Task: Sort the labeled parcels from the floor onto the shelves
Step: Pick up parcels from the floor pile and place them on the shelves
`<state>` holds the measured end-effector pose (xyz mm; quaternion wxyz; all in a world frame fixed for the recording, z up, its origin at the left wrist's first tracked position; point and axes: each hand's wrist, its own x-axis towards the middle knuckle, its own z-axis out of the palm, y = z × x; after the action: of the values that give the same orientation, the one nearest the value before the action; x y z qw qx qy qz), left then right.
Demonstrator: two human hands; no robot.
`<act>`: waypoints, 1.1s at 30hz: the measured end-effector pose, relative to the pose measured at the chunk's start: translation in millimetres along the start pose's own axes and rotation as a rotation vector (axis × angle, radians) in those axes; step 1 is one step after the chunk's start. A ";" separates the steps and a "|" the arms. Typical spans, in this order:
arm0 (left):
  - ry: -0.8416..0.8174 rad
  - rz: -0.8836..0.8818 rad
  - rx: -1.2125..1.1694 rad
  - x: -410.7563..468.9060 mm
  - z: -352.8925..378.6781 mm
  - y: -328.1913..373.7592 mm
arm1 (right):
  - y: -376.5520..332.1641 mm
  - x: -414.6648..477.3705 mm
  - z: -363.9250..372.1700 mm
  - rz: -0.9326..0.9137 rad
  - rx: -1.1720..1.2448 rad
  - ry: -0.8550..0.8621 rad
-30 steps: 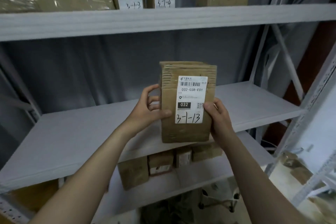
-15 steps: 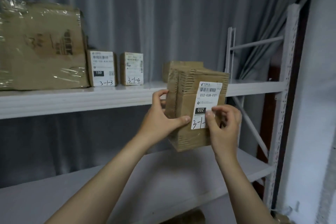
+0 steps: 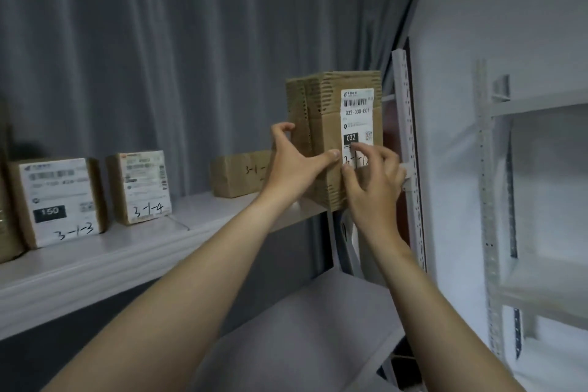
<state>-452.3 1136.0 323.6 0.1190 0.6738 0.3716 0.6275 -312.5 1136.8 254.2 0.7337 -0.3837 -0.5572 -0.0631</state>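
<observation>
Parcel: a brown corrugated box, held upright at the right end of the upper shelf, just beside the white upright post. I cannot tell whether its base touches the board, because the hands cover that edge.
Shipping label: I read 032-038-E01 and 032. The handwritten code starts 3-1-, and the rest sits under the right fingers.
Left hand: grips the parcel's left side, with the thumb across the front face and the fingers round the far edge.
Right hand: fingers curled on the lower front, over the label. Its hold on the right side is hidden from me.
Plain box: lies on the same shelf, behind the left hand. It is marked 3-1-, and the hand covers the end of the code.
3-1-4 box: stands further left. Its printed text is too blurred to read.
3-1-3 box: stands left again. It shows 150, and the other print is smeared.
Left edge: a larger box is cut off by the frame.
Behind: a grey curtain.
Below my arms: a lower shelf.
Right: a second rack against the white wall, out of focus.
</observation>
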 end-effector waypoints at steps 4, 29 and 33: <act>0.011 -0.034 -0.011 30.5 46.7 -26.2 | 42.3 22.2 7.4 -0.012 0.031 -0.087; 0.004 -0.335 0.367 175.1 75.9 -108.6 | 182.1 192.9 176.7 0.038 -0.175 -0.708; 0.001 -0.308 0.404 164.5 65.5 -106.5 | 173.8 187.9 194.8 0.074 -0.148 -0.779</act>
<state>-439.0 1337.0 369.4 0.0760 0.6190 0.5876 0.5155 -302.2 1444.3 347.8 0.4397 -0.4505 -0.7735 0.0739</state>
